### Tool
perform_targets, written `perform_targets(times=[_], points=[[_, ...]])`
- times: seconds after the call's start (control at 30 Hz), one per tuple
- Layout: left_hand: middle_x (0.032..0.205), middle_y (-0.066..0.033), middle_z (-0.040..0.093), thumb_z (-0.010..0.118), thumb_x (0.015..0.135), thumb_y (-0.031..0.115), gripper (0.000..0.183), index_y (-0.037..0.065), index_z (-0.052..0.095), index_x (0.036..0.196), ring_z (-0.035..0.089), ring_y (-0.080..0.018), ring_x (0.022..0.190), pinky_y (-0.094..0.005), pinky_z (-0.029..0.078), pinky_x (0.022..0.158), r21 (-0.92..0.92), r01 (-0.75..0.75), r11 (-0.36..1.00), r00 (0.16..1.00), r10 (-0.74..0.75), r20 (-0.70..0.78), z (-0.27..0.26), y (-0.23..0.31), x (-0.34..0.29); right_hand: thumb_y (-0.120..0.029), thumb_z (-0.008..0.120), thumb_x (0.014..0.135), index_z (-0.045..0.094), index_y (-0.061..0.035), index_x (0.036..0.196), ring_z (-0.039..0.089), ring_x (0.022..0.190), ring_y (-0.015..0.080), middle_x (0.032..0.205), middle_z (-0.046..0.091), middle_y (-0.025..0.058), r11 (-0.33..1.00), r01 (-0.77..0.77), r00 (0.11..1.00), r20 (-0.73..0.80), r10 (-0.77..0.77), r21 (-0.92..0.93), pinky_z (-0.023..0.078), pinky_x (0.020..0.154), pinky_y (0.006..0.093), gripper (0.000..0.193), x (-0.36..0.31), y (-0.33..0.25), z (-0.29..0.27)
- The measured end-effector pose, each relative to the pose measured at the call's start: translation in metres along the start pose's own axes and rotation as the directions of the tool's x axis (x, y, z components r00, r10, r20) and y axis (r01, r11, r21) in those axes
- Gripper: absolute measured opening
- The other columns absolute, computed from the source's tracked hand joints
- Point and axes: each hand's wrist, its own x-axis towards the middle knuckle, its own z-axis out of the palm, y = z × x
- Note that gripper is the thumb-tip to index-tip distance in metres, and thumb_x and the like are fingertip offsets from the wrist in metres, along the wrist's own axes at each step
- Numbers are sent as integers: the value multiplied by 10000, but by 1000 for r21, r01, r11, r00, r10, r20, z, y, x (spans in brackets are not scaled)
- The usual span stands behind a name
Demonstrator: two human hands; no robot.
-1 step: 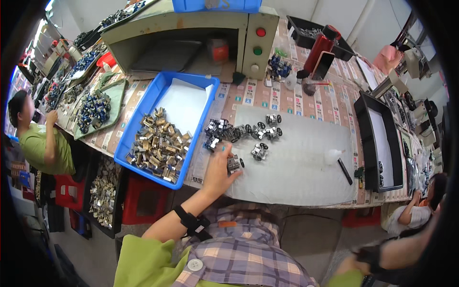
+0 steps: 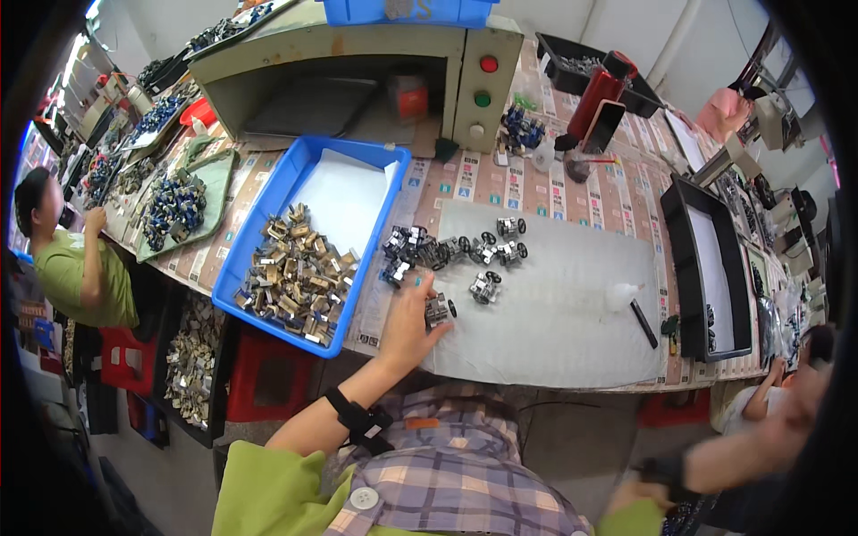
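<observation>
My left hand rests at the near left of the grey mat. Its thumb and fingers close around a small silver metal assembly with a black wheel. Just beyond it lies a cluster of similar wheeled metal assemblies, with a few more spread to the right, one of them a single assembly close by. My right hand is out at the far right, off the table's near edge and smeared by motion; its fingers cannot be made out.
Left of the mat, a blue tray holds many brass-coloured blocks. A black marker and a small white bottle lie at the mat's right. Beyond are a black tray, a red flask and a metal oven-like box. Co-workers sit at both sides.
My right forearm and hand have swung upward at the lower right. The left hand stays where it was, still holding the wheeled metal assembly.
</observation>
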Motion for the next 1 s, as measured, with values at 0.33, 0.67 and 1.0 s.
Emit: perform_targets(times=[0.33, 0.67, 1.0], points=[[1022, -145, 471, 707, 654, 73, 814, 50, 243, 1322, 501, -309, 906, -356, 434, 750, -77, 34, 996, 999, -33, 13, -5, -3, 6, -84, 622, 782, 574, -26, 962, 520, 619, 55, 790, 571, 20, 616, -724, 661, -58, 748, -312, 426, 528, 181, 195, -98, 248, 143], [1033, -136, 459, 723, 631, 63, 841, 62, 240, 1319, 525, -292, 848, -352, 462, 690, -50, -44, 998, 993, 49, 108, -5, -5, 3, -63, 638, 757, 601, -6, 928, 570, 606, 79, 762, 612, 55, 544, -758, 600, -54, 798, -360, 446, 529, 196, 184, -113, 265, 157], [1232, -109, 409, 782, 618, 208, 930, 58, 219, 1343, 452, -187, 1051, -334, 388, 895, -669, 399, 627, 901, -131, 414, -9, 3, -2, -44, 607, 786, 613, 10, 915, 580, 640, 72, 757, 624, 46, 564, -803, 587, -94, 804, -193, 468, 565, 200, 140, -102, 247, 149]])
